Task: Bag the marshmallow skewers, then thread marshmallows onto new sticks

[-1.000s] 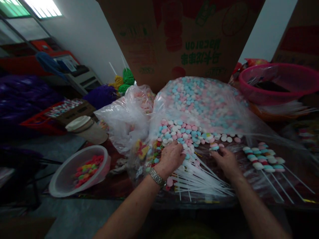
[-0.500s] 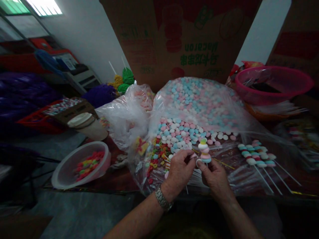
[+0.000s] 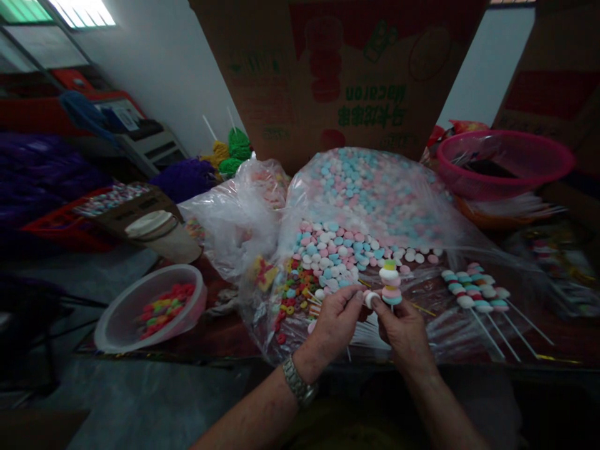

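Observation:
My right hand (image 3: 407,334) is closed around the stick of an upright candy skewer (image 3: 390,282), threaded with white, pink, yellow and blue pieces and a yellow-green one on top. Between the two hands is a round white candy (image 3: 372,299), touching the right thumb. My left hand (image 3: 338,320), with a metal watch (image 3: 297,380) on its wrist, is closed in a pinch at the candy's left side; what sits in its fingertips is partly hidden. Under and behind the hands lie loose pastel candies (image 3: 335,247), coloured ring pieces (image 3: 291,300) and white sticks (image 3: 368,334).
Finished candy skewers (image 3: 480,287) lie in a group on the right. A translucent bowl (image 3: 105,325) of coloured rings stands at left near a lidded bucket (image 3: 182,240). Behind are a big clear bag (image 3: 375,187) of candies, a cardboard box (image 3: 281,69) and a pink basket (image 3: 525,178).
The skewer has shifted slightly right in the view, and the white candy between the hands shows more plainly. The camera view has turned a little; both hands stay close together.

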`<act>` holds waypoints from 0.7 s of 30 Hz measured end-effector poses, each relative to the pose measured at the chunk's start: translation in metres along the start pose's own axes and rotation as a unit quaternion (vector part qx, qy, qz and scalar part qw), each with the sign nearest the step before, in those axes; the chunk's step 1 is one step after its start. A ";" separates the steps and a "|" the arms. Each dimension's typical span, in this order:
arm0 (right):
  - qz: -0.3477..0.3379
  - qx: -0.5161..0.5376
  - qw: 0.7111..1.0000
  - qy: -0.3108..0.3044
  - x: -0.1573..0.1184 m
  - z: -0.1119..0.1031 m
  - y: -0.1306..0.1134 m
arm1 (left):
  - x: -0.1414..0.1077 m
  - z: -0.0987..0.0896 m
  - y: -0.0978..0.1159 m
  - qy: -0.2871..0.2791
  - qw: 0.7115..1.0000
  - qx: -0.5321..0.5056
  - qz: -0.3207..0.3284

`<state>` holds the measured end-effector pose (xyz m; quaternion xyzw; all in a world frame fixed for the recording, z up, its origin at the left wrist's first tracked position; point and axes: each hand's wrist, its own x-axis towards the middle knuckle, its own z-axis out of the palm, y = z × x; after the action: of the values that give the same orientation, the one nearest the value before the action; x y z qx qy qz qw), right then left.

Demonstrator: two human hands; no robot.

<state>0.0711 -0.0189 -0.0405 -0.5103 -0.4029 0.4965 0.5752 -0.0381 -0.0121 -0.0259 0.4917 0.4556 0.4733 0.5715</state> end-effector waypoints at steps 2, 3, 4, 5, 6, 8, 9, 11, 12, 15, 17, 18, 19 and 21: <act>0.040 0.013 0.999 -0.010 0.001 -0.002 0.002 | -0.001 -0.003 0.001 -0.033 0.999 -0.001 0.011; 0.071 0.028 0.997 -0.031 0.001 -0.004 0.002 | -0.001 -0.005 0.002 -0.043 0.999 0.003 0.010; 0.101 0.042 0.992 -0.060 0.000 -0.007 0.000 | 0.000 -0.008 0.002 -0.048 0.999 0.005 0.000; 0.129 0.051 0.986 -0.092 0.000 -0.011 -0.002 | 0.000 -0.010 0.002 -0.047 0.999 0.008 -0.015; 0.151 0.051 0.980 -0.123 -0.001 -0.016 -0.006 | 0.001 -0.012 0.003 -0.035 0.999 0.013 -0.030; 0.150 0.002 0.975 -0.163 -0.006 -0.028 -0.014 | 0.002 -0.015 0.002 0.010 0.998 0.043 -0.038; 0.124 -0.045 0.976 -0.172 -0.009 -0.035 -0.018 | 0.002 -0.016 0.001 0.039 0.996 0.070 -0.030; 0.051 -0.150 0.969 -0.190 -0.018 -0.047 -0.023 | 0.003 -0.019 0.000 0.091 0.988 0.128 -0.009; 0.021 -0.198 0.959 -0.203 -0.023 -0.052 -0.024 | 0.004 -0.020 -0.001 0.106 0.983 0.151 0.000; -0.028 -0.315 0.925 -0.212 -0.035 -0.057 -0.018 | 0.005 -0.022 -0.003 0.110 0.980 0.166 0.009; -0.062 -0.382 0.903 -0.185 -0.037 -0.056 -0.010 | 0.005 -0.022 -0.002 0.096 0.985 0.143 0.004; -0.079 -0.413 0.891 -0.171 -0.037 -0.054 -0.006 | 0.005 -0.022 -0.001 0.086 0.988 0.128 0.001; -0.094 -0.438 0.879 -0.163 -0.036 -0.053 -0.003 | 0.004 -0.022 0.001 0.075 0.991 0.113 -0.003; -0.112 -0.473 0.860 -0.153 -0.034 -0.050 0.002 | 0.002 -0.023 0.004 0.057 0.994 0.088 -0.006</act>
<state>0.1135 -0.0613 -0.0484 -0.5900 -0.7266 0.2506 0.2471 -0.0611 -0.0064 -0.0248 0.5099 0.5302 0.4548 0.5020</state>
